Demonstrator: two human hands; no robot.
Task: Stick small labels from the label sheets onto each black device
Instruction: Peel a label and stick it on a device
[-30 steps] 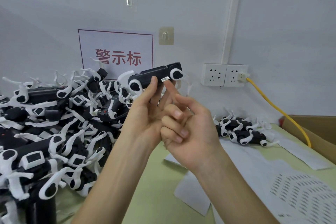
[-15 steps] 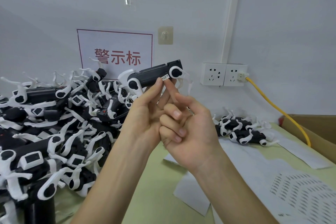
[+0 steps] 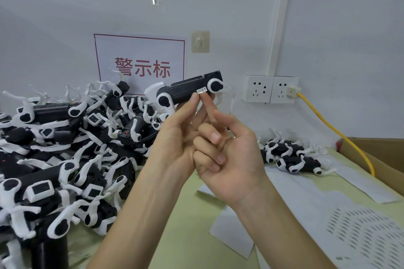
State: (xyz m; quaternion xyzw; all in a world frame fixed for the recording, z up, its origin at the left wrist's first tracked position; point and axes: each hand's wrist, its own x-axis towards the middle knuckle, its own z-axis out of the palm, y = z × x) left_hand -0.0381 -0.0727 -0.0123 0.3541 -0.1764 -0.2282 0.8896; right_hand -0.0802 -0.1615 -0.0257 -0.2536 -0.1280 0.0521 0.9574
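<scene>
black device [image 3: 190, 88] is gripped by left hand [image 3: 175, 144] | small label [image 3: 202, 90] is touched by right hand [image 3: 229, 155] forefinger (others curled)

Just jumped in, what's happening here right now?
A person is labelling devices. The left hand holds one black device up, and the right hand presses a small label onto its side with the forefinger. A big pile of devices lies at the table's left, a small pile at the right, by the label sheets.
</scene>
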